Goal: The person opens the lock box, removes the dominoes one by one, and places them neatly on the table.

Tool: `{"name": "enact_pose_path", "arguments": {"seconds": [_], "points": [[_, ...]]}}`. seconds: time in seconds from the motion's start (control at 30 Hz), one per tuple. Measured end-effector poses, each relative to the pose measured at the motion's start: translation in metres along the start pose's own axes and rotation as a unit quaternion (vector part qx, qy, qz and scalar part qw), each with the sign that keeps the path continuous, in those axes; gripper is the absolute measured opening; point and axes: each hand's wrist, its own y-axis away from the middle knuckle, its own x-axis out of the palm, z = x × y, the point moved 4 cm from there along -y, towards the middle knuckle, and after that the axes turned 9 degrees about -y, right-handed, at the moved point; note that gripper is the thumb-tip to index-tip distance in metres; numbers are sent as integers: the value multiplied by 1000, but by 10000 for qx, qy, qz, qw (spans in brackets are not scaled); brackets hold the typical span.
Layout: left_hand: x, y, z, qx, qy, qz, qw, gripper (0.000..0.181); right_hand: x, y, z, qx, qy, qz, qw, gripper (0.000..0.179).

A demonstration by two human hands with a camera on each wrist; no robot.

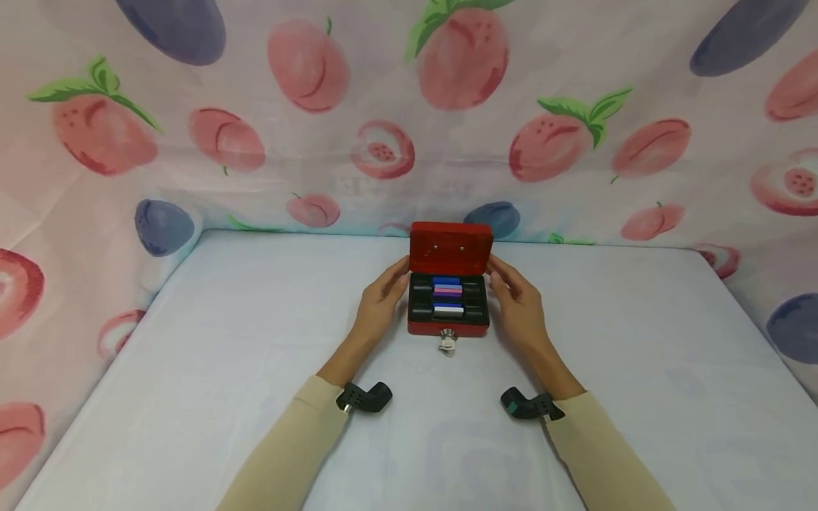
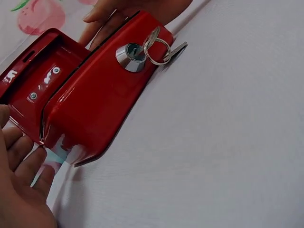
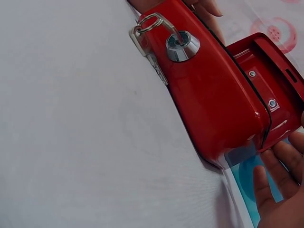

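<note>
A red metal cash box (image 1: 449,329) stands on the table with its lid (image 1: 451,248) raised. Its black tray (image 1: 474,298) bears several small blue, pink and white sticks (image 1: 448,291) whose kind I cannot tell. From the front lock (image 2: 131,57) hang keys on a ring (image 3: 151,23). At the box's left side is my left hand (image 1: 378,305), fingers extended toward the lid's hinge end. My right hand (image 1: 520,305) mirrors it on the right, fingertips at the lid's lower edge. Neither hand is wrapped round the box.
White cloth covers the table (image 1: 255,319). Behind it hangs a fruit-patterned curtain (image 1: 243,85), close to the back of the box. Dark wrist devices (image 1: 366,397) sit at both cuffs.
</note>
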Motion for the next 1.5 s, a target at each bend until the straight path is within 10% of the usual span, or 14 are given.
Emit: {"name": "enact_pose_path", "arguments": {"seconds": [0.23, 0.53, 1.17, 1.5], "points": [[-2, 1, -7, -94, -2, 138, 9999, 43, 1, 7, 31, 54, 50, 21, 10000, 41], [6, -4, 29, -59, -193, 179, 9996, 49, 4, 9, 38, 51, 300, 27, 9995, 42], [-1, 2, -4, 565, -341, 1087, 9919, 73, 0, 1, -6, -411, 616, 425, 9964, 63], [5, -5, 29, 579, -395, 1348, 9884, 82, -1, 0, -8, -156, 784, 605, 9950, 67]]}}
